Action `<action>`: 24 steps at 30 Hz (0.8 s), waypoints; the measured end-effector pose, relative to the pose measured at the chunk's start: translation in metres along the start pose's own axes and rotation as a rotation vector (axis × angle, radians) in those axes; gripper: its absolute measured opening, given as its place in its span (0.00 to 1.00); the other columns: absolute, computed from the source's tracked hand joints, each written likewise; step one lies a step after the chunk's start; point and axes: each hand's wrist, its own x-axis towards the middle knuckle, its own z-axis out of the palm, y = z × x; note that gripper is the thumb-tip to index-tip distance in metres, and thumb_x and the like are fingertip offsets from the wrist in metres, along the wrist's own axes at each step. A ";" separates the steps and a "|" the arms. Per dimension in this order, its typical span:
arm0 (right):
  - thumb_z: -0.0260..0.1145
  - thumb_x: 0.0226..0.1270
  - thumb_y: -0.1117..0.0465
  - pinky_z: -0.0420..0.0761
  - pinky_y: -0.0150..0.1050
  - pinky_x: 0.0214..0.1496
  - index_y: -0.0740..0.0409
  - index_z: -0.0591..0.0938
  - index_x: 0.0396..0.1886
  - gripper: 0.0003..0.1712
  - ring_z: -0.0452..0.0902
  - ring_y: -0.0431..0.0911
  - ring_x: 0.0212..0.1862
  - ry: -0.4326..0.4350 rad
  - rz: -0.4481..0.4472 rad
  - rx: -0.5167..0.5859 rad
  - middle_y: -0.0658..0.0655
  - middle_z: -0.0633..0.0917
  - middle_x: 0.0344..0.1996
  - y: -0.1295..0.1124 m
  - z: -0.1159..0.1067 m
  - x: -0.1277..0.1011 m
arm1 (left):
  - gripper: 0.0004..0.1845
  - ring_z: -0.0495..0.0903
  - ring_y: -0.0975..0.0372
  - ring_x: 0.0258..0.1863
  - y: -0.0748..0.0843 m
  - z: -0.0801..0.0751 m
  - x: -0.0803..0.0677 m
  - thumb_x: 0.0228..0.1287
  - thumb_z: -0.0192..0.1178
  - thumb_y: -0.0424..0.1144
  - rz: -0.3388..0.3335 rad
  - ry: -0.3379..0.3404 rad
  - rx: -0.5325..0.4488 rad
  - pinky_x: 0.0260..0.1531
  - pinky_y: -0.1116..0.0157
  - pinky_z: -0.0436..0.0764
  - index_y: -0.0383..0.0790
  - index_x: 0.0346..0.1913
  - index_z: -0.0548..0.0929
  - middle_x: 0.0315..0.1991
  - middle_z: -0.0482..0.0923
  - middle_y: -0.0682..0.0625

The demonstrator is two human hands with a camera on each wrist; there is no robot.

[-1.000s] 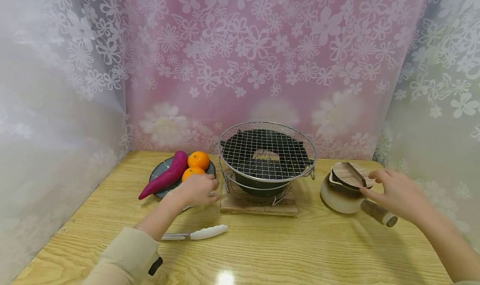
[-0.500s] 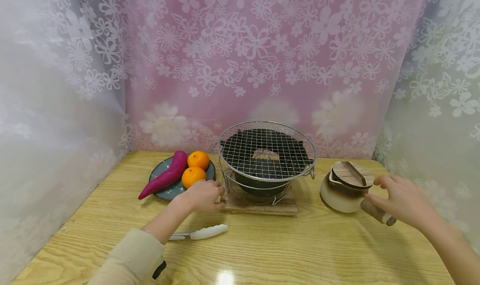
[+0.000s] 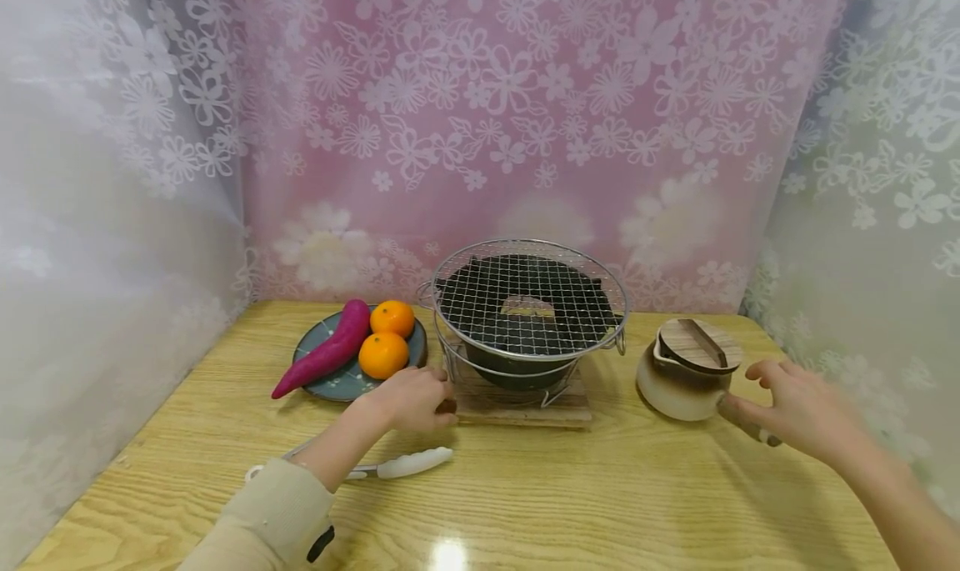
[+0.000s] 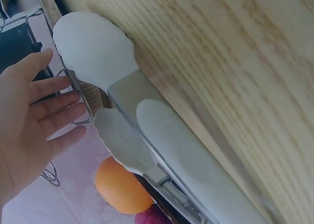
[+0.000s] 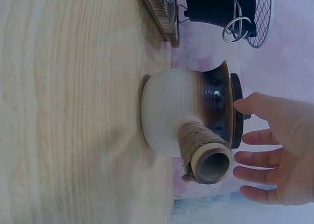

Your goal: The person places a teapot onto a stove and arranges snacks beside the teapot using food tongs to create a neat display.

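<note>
My left hand hovers between the plate and the grill's wooden base, holding nothing. In the left wrist view its fingers are spread and relaxed. Below it on the table lie tongs with white scalloped heads, partly covered by my forearm in the head view. At the right, my right hand is beside a cream-and-brown pot. A wooden lid tops the pot. The right wrist view shows loosely extended fingers near the lid and the cord-wrapped side handle, gripping neither.
A round wire-mesh grill over a black bowl stands centrally on a wooden board. To its left, a blue plate holds a purple sweet potato and two oranges. Floral curtains enclose the back and sides.
My left hand has moved right and nearer, away from the plate's front edge, uncovering the lower orange. My right hand has drawn slightly back from the pot's lid.
</note>
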 end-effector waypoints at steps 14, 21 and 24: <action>0.61 0.61 0.41 0.71 0.49 0.28 0.75 0.73 0.49 0.38 0.73 0.56 0.33 -0.079 0.018 0.011 0.72 0.74 0.37 0.007 0.015 0.002 | 0.14 0.74 0.60 0.34 0.004 0.002 -0.002 0.61 0.58 0.52 -0.010 -0.017 -0.025 0.38 0.61 0.74 0.45 0.38 0.81 0.35 0.75 0.52; 0.65 0.58 0.52 0.71 0.47 0.29 0.72 0.75 0.42 0.26 0.72 0.53 0.30 -0.043 -0.008 -0.010 0.64 0.77 0.30 0.004 0.021 0.000 | 0.13 0.74 0.58 0.36 0.007 0.003 -0.001 0.60 0.58 0.52 0.005 -0.019 -0.007 0.39 0.59 0.73 0.47 0.37 0.81 0.34 0.73 0.53; 0.65 0.58 0.53 0.68 0.43 0.26 0.68 0.76 0.39 0.21 0.70 0.48 0.27 -0.032 -0.010 -0.010 0.58 0.77 0.27 0.005 0.022 -0.001 | 0.14 0.75 0.57 0.37 0.009 0.002 0.000 0.60 0.58 0.53 0.007 -0.021 0.006 0.39 0.59 0.74 0.46 0.38 0.81 0.34 0.74 0.53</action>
